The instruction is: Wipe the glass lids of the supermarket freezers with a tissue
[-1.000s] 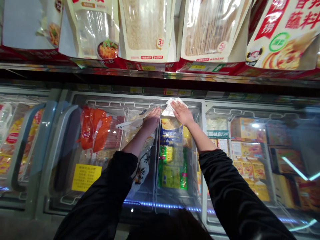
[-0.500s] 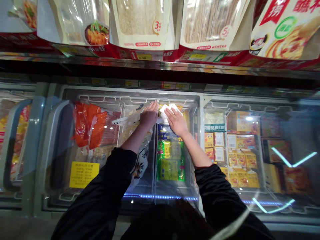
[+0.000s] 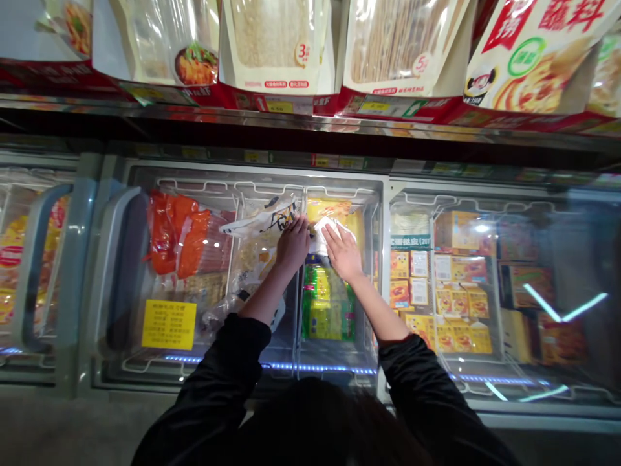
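Observation:
My right hand (image 3: 343, 254) presses a crumpled white cloth (image 3: 331, 228) against the glass lid (image 3: 334, 357) of a chest freezer. Its fingers point away from me, over the cloth. My left hand (image 3: 294, 244) rests flat on the same lid, just left of the cloth, fingers stretched out and nothing held. Beneath the glass, under my left hand, is a white plastic bag (image 3: 262, 223) with dark print. Yellow packs (image 3: 330, 207) and green packs (image 3: 328, 304) lie below my right hand. Whether the cloth is fabric or paper I cannot tell.
Orange-red bags (image 3: 179, 236) and a yellow notice (image 3: 169, 325) are at the lid's left, near a curved grey handle (image 3: 116, 259). A second freezer section (image 3: 466, 372) with boxes adjoins on the right. A shelf edge (image 3: 301, 120) with packaged noodles hangs above the far side.
Both hands and the white cloth have slid toward me over the glass. More of the printed bag and yellow packs shows beyond my fingers. The view has shifted slightly.

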Action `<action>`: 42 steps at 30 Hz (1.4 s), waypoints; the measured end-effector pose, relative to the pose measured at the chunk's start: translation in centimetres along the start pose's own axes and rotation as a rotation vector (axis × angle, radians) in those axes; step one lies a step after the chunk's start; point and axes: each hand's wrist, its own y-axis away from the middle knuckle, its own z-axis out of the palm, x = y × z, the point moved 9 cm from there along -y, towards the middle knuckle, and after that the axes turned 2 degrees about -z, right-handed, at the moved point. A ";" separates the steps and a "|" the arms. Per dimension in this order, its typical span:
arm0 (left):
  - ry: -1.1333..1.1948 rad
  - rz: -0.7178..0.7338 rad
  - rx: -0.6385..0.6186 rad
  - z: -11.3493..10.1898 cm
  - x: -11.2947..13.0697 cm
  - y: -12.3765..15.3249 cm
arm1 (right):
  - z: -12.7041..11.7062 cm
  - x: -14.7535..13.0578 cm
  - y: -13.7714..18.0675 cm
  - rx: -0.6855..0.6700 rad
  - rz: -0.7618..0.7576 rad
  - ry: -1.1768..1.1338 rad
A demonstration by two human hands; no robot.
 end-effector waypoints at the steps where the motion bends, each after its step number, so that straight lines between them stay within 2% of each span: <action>1: 0.003 -0.009 0.003 0.2 0.2 0.9 | -0.1 0.0 -0.3 -0.033 -0.058 -0.006; 3: 0.008 -0.015 -0.007 0.7 0.5 2.5 | -0.8 0.9 -1.6 -0.087 -0.149 -0.031; 4: 0.009 -0.009 -0.021 1.0 0.8 3.2 | -1.4 1.9 -2.3 -0.087 -0.143 -0.036; 7: -0.017 -0.009 -0.065 1.3 1.1 4.8 | -3.2 5.1 -3.6 -0.029 0.009 -0.053; 9: -0.047 -0.042 -0.080 1.2 1.0 5.3 | -3.7 5.9 -2.9 0.018 0.104 -0.052; 11: -0.074 -0.074 -0.092 1.2 1.0 5.6 | -3.3 5.3 -1.3 0.051 0.162 -0.041; 14: -0.093 -0.087 -0.103 1.4 1.0 5.5 | -1.6 2.8 1.4 0.062 0.185 -0.032; 18: -0.086 -0.065 -0.104 1.7 0.9 5.5 | 1.3 -1.5 3.0 0.019 0.089 -0.044; 21: -0.082 -0.042 -0.109 1.7 0.7 5.7 | 2.1 -3.1 3.9 -0.017 -0.021 -0.078; 24: -0.089 -0.043 -0.110 1.5 0.5 5.7 | 1.4 -2.8 5.7 -0.054 -0.115 -0.114; 27: -0.102 -0.032 -0.126 1.4 0.6 5.6 | 0.3 -0.8 6.7 -0.045 -0.117 -0.122; 29: -0.122 -0.024 -0.142 1.5 0.7 5.6 | -0.1 0.6 5.5 -0.004 -0.067 -0.115; 32: -0.165 -0.025 -0.153 1.5 0.7 5.6 | 0.1 1.5 1.8 0.081 0.029 -0.103; 34: -0.190 -0.030 -0.157 1.4 0.8 5.6 | 0.8 0.8 -0.1 0.110 0.046 -0.103; 36: -0.204 -0.030 -0.166 1.3 0.9 5.6 | 1.5 -0.8 -0.3 0.100 0.007 -0.108; 39: -0.212 -0.025 -0.184 1.1 1.0 5.5 | 2.0 -2.5 2.8 0.046 -0.089 -0.117; 42: -0.208 -0.034 -0.192 0.8 1.0 5.4 | 1.4 -1.3 6.9 0.019 -0.103 -0.110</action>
